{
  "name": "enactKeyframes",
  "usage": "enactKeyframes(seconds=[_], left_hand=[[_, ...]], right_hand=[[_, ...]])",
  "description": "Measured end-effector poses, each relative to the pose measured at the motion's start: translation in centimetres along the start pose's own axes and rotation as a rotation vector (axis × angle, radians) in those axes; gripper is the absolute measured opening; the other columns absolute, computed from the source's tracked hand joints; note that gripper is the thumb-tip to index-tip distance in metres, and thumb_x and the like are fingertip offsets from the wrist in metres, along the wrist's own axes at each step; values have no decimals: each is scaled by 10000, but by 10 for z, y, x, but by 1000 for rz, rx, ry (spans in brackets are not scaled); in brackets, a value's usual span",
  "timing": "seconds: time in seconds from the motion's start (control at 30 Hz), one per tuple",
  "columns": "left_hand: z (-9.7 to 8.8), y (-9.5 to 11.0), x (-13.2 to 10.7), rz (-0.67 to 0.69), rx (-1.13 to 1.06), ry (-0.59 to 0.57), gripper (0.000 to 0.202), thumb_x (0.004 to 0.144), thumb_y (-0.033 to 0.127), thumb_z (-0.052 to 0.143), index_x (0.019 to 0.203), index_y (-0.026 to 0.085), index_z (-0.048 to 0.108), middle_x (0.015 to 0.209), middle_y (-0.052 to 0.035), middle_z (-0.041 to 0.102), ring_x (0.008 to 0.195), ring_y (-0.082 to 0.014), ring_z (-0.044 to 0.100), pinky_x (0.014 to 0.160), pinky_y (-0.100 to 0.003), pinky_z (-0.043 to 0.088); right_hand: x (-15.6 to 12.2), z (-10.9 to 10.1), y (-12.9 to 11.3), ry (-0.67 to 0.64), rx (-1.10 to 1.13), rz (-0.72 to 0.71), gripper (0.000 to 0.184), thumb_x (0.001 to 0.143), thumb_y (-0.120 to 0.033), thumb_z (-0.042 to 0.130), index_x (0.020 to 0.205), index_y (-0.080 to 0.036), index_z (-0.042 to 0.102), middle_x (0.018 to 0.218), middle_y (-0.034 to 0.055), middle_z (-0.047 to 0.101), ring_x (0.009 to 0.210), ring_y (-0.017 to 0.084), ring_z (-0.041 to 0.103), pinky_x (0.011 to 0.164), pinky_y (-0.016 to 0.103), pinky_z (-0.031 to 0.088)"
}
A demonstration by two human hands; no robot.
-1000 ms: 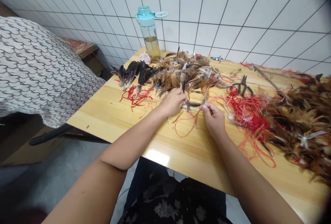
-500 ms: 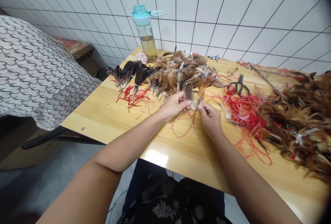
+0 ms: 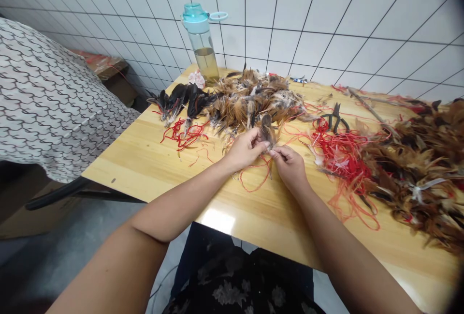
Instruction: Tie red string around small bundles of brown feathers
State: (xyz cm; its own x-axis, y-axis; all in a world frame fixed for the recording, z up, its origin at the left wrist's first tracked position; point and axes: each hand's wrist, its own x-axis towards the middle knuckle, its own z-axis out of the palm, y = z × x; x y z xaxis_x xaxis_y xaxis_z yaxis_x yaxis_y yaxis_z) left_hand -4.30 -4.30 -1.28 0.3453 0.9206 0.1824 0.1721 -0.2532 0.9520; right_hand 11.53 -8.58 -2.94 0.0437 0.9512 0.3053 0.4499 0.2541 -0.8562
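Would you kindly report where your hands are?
Left hand, right hand: fingertips together at a small brown feather. Thin red string loops below the hands.

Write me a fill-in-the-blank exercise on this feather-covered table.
1. The left hand pinches a small ____ feather.
2. The tangled string to the side of the right hand is ____.
3. The table has a ____ top.
4. The wall behind the plastic bottle is covered in white ____.

Answers: brown; red; wooden; tiles
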Motion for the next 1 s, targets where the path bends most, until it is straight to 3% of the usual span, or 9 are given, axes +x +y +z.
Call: enactKeyframes(seconds=[0.17,0.3,0.4,0.57,0.7,0.87,1.0], left_hand=[[3,2,-1,-8,-43,-23,112,818,260,595,805,166,536,724,18,549,683,-100,503,656,-224,397],[-12,9,4,3,-69,87,100,821,244,597,889,175,575,790,10,585,704,-95,524,679,-221,411],[-31,11,10,52,159,159,90,810,195,603,893,170,626,836,-9,600,720,-104,534,694,-237,416],[-41,-1,13,217,611,-22,215,805,90,558,922,199,701,934,-46,614,896,-167,540,818,-296,420],[-36,-15,13,257,867,-71,275,858,155,533,1061,249,693,986,-68,586,967,-218,490,831,-340,407],[-39,-24,16,226,1005,-44,207,875,169,509,984,212,680,1005,-91,554,968,-241,461,827,-369,394],[-42,-18,17,233,923,-23,154,868,136,486,851,181,632,975,-91,558,944,-228,469,832,-359,389]], right_hand=[[0,0,-1,1,-1,12,180,809,-326,559,700,-224,660,694,24,647,643,165,561,645,297,459],[-1,-1,-2,33,42,94,202,816,-361,558,733,-207,660,712,23,663,647,159,561,640,290,451],[-1,-3,-2,65,85,162,234,829,-391,537,759,-202,654,693,16,658,642,156,553,618,277,436],[-1,-4,-3,85,97,195,251,823,-417,534,767,-202,651,664,7,633,607,152,520,589,278,414],[-1,-4,-4,86,108,200,258,820,-426,534,762,-202,648,670,9,642,586,145,505,575,275,402],[-2,-3,-5,95,107,212,260,804,-427,535,744,-201,648,623,1,603,551,137,453,541,268,360],[-2,-5,-7,81,99,211,254,804,-419,533,740,-200,643,638,10,618,559,143,463,551,275,365]])
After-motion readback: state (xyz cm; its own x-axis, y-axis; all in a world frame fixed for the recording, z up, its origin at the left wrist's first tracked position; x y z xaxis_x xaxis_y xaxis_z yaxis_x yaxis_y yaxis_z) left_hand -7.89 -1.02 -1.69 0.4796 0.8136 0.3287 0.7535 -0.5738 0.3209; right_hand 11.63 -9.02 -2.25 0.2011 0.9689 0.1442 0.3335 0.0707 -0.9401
